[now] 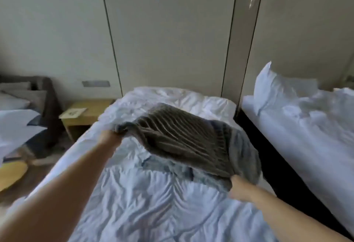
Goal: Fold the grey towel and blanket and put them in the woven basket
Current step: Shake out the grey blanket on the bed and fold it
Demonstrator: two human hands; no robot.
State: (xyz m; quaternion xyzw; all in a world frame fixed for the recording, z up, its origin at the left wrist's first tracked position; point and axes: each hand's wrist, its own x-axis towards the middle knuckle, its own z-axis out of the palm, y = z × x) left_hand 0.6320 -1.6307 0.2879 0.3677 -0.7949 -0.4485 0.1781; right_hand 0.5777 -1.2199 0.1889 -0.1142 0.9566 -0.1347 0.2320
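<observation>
Two white-sheeted beds (153, 193) (306, 122), pale panelled wall (172, 30), wooden bedside table (90, 111), dim daylight.

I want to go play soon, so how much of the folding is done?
Nothing looks finished yet. In hand: the left-hand grip and right-hand grip hold opposite ends of the ribbed dark grey cloth, lifted over the rumpled white bed. Left: the paler blue-grey cloth lies crumpled underneath, unfolded, and both must go into the woven basket, which is not in view.
</observation>
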